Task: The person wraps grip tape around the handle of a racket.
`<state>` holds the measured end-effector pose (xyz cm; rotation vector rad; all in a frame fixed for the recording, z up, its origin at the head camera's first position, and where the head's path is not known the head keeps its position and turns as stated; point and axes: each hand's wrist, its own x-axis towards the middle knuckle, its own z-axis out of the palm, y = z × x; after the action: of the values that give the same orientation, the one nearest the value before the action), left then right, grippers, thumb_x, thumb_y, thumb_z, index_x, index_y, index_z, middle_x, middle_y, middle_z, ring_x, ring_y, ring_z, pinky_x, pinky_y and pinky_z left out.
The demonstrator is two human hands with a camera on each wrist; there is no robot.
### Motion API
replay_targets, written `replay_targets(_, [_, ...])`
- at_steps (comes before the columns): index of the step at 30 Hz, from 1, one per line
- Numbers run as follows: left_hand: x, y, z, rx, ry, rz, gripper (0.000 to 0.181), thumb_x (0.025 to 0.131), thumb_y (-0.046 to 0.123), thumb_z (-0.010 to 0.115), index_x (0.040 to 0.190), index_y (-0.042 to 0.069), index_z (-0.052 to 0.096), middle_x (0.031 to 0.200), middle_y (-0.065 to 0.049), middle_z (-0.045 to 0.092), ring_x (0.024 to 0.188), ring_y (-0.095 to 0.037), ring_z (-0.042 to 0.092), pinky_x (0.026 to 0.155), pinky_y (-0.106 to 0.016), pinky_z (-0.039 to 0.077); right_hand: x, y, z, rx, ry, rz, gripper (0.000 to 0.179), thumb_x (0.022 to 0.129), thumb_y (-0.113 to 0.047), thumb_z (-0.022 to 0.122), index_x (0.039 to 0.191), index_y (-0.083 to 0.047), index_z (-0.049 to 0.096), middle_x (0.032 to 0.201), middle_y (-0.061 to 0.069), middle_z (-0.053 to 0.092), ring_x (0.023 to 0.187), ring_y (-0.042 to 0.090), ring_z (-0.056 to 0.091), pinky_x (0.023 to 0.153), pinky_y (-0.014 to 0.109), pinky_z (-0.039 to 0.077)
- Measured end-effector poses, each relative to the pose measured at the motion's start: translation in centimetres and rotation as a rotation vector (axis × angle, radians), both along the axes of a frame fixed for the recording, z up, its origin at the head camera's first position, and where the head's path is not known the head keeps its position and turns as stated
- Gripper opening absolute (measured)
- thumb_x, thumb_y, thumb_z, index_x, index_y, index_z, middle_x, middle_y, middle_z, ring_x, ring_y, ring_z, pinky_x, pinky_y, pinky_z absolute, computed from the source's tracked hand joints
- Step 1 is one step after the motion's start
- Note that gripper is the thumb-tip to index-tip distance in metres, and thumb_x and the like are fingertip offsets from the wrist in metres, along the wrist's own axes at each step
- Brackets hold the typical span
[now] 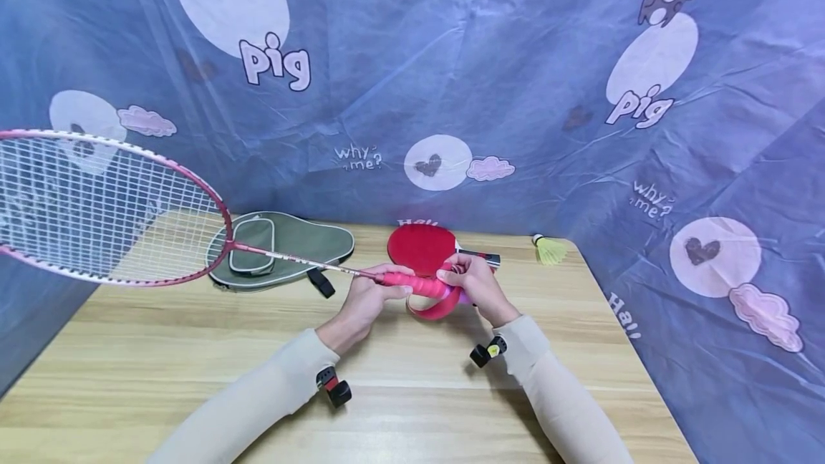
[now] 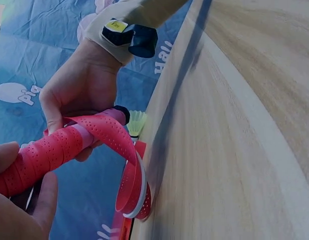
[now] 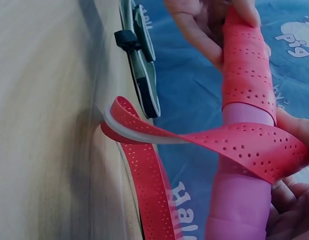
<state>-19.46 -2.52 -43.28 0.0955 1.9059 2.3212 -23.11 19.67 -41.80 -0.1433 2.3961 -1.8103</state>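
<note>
My left hand [image 1: 364, 301] grips the upper handle of a badminton racket [image 1: 296, 259], whose strung head points off to the left. Perforated red grip tape [image 3: 247, 70] wraps the upper part of the handle in overlapping turns. Below it the lower handle [image 3: 239, 205] shows pink, ending in a black butt cap [image 2: 123, 114]. My right hand [image 1: 480, 285] holds the tape against this lower part, thumb and fingers around it. A loose length of tape [image 2: 129, 185] with a white edge hangs in a loop under the handle, close to the table in the wrist views.
On the wooden table [image 1: 412, 407], a green racket case [image 1: 309, 238] lies at the back left. A red table tennis bat [image 1: 419, 245] lies behind the hands. At the back right is a yellow shuttlecock [image 1: 550, 250]. Blue printed cloth [image 1: 451, 77] hangs behind and along the sides.
</note>
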Motion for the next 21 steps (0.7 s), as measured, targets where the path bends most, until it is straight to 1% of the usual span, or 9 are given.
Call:
replay_targets(6, [-0.1,-0.4,0.2,0.047,0.003,-0.075,0.034,0.078,-0.005,0.075,0.111,0.002,0.075,0.093,0.005,0.076,0.091,-0.013,0.067,0.078,-0.022,0.053,-0.3,0.5,0.2,-0.027,-0.054,0.052,0.010,0.090,-0.006,0.069,0.095,0.001,0.062,0.073,-0.005,0.061,0.062,0.005,0.056,0.056,0.018,0.046])
replay_targets(11, [-0.2,-0.6,0.4,0.045,0.041,-0.116,0.034,0.079,-0.005,0.074,0.112,-0.001,0.074,0.093,0.005,0.078,0.091,-0.014,0.069,0.078,-0.022,0.055,-0.5,0.8,0.3,-0.067,-0.086,0.097,0.008,0.091,-0.007,0.067,0.092,-0.002,0.062,0.070,-0.006,0.060,0.057,0.003,0.055,0.052,0.017,0.045])
replay_targets(14, [-0.1,-0.5,0.3,0.048,0.057,-0.113,0.035,0.079,-0.006,0.071,0.114,-0.002,0.073,0.096,0.007,0.078,0.095,-0.011,0.068,0.081,-0.022,0.053,-0.4,0.9,0.4,-0.084,-0.118,0.135,0.008,0.091,-0.007,0.067,0.091,-0.006,0.059,0.069,-0.006,0.059,0.055,0.002,0.055,0.050,0.017,0.044])
replay_targets(16, [0.1,-0.3,0.3,0.078,0.062,-0.108,0.038,0.079,-0.008,0.068,0.117,-0.002,0.070,0.098,0.008,0.078,0.097,-0.009,0.069,0.082,-0.021,0.053,-0.2,0.8,0.5,-0.083,-0.119,0.148,0.009,0.092,-0.008,0.066,0.092,-0.006,0.058,0.070,-0.006,0.058,0.055,0.003,0.054,0.050,0.018,0.043])
replay_targets(18, [0.2,0.0,0.4,0.126,0.068,-0.095,0.039,0.081,-0.009,0.067,0.120,-0.004,0.066,0.100,0.007,0.078,0.100,-0.008,0.070,0.085,-0.020,0.054,-0.2,0.7,0.5,-0.076,-0.099,0.143,0.010,0.093,-0.008,0.066,0.094,-0.003,0.057,0.072,-0.005,0.057,0.058,0.003,0.054,0.052,0.018,0.044])
replay_targets(21, [0.2,0.5,0.5,0.163,0.090,-0.053,0.038,0.083,-0.009,0.071,0.119,-0.006,0.060,0.103,0.002,0.078,0.100,-0.007,0.071,0.086,-0.019,0.057,0.0,0.5,0.6,-0.067,-0.050,0.106,0.014,0.093,-0.007,0.067,0.099,0.001,0.058,0.076,-0.004,0.057,0.064,0.005,0.054,0.057,0.018,0.046])
